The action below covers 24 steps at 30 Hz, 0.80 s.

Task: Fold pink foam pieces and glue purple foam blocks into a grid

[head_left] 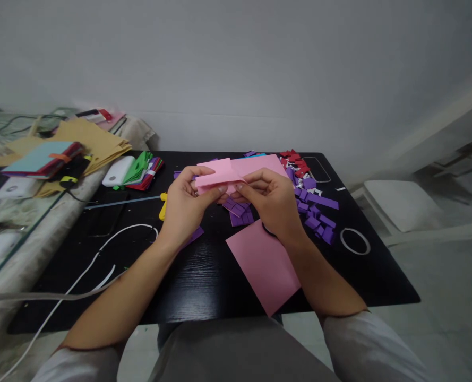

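Head camera view: the person's left hand (187, 199) and right hand (271, 199) together pinch a folded pink paper sheet (218, 172) above a black rectangular wood-grained table (191, 286).

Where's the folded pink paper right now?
In the head view, the folded pink paper is near the centre, held in the left hand and right hand, with a flat pink sheet showing behind it on the black table.
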### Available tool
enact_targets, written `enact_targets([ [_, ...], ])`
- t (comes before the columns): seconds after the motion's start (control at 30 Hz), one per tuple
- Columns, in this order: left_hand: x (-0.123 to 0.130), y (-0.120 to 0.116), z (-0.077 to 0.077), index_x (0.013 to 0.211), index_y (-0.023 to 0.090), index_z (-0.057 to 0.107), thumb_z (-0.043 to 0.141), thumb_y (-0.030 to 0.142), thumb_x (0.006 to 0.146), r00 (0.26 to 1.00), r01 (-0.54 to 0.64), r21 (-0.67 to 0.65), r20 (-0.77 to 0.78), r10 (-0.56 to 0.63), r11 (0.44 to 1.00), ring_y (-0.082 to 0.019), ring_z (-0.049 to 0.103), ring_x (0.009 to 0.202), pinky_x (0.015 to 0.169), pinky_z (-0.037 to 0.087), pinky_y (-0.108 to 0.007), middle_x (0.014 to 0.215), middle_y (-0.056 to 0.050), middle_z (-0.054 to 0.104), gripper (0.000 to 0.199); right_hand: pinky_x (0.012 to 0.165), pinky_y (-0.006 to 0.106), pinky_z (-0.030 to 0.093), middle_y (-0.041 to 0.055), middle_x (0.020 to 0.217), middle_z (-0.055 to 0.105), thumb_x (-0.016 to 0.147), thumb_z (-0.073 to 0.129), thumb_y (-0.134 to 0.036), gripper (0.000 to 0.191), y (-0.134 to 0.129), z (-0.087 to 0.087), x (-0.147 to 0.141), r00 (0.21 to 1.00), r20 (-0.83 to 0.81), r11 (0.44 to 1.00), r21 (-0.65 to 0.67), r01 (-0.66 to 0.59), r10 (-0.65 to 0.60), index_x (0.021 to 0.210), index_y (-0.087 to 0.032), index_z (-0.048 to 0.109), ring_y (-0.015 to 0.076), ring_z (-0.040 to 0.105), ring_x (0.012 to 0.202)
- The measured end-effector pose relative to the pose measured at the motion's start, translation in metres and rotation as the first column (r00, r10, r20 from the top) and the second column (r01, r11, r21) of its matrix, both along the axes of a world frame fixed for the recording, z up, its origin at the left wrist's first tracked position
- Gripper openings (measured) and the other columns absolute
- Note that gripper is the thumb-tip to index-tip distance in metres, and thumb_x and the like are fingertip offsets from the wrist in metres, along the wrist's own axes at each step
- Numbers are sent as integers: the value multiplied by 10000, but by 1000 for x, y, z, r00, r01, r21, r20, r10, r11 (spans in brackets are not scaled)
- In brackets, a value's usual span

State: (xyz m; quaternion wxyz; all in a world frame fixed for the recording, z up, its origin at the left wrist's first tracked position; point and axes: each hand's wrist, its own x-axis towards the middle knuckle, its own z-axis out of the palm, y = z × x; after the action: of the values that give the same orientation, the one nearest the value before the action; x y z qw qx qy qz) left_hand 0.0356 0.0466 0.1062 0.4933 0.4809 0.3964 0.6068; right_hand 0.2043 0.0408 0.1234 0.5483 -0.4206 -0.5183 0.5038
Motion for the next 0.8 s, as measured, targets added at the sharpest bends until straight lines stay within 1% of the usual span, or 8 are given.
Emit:
enact_targets([
  [0.13,0,-1,0,975,212,623,909,238,705,1000,-3,17,-24,3,1000,-148,731,628,681,688,-330,830,18,751,394,756,382,703,14,726,772,724,919,-472,368,0,-1,0,1000,6,1000,1,3,-3,802,-212,670,220,804,722],
  [0.37,-1,-1,0,984,214,623,910,231,690,1000,-4,13,-18,4,1000,-152,735,628,687,678,-330,810,20,757,411,746,371,703,14,708,769,708,932,-458,370,1,-2,1,999,-49,1000,-11,-15,15,803,-203,682,220,806,716],
  [0.53,-1,-1,-2,990,207,625,915,231,692,1000,-4,38,-25,5,999,-149,739,635,689,673,-314,818,16,761,416,735,380,703,15,715,776,713,927,-459,370,0,-1,0,999,-51,1000,-15,-19,18,802,-209,669,221,804,704],
  [0.8,-2,0,-1,968,207,644,928,218,649,1000,-8,-9,-12,8,1000,-145,731,622,673,672,-308,821,15,766,427,716,366,702,19,728,785,723,916,-469,366,2,-2,2,999,-39,999,-26,-38,37,795,-218,660,223,809,708],
])
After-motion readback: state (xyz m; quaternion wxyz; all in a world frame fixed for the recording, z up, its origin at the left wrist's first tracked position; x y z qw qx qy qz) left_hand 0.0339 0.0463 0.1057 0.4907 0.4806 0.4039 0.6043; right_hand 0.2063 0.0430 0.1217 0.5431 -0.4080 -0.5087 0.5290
